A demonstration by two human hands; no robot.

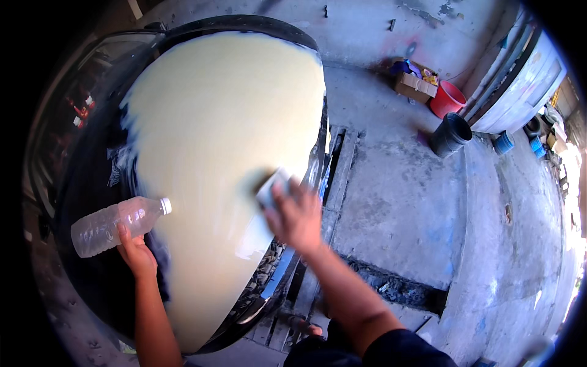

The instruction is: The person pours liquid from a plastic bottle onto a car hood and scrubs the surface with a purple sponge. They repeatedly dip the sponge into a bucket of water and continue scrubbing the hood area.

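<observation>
A car hood coated with pale yellow filler lies before me, dark around the coated part. My right hand grips a light-coloured block, blurred, against the hood near its front edge; whether it is a sanding block or a folded sheet I cannot tell. My left hand holds a clear plastic bottle tilted, its white cap towards the filler. A wet-looking patch shows just below my right hand.
To the right on the concrete floor stand a black bucket, a red bucket and a cardboard box with packets. A debris-filled floor trench runs near my feet. The windshield is at left.
</observation>
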